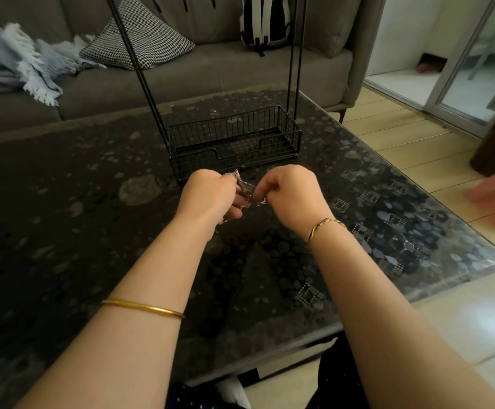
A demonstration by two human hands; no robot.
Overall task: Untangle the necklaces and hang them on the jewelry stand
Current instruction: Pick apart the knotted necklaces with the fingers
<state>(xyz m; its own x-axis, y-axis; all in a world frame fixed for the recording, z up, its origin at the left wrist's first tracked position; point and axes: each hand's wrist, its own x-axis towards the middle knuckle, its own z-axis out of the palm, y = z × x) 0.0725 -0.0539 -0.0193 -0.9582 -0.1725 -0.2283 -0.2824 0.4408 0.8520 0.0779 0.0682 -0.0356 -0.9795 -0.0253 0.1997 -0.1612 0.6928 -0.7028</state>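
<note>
The wire basket (199,137) at the foot of the jewelry stand (298,137) blocks a low reach straight ahead across the tabletop (63,187). Its thin rods (138,72) rise at both ends, with an open gap between them above the basket. Bare tabletop lies left and right of the stand, and a sofa (211,72) closes off the far side.

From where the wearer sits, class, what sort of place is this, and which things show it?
Probably a home living room: a grey sofa with a patterned cushion and fringed blanket, a dark coffee table, and a sliding glass door.
</note>
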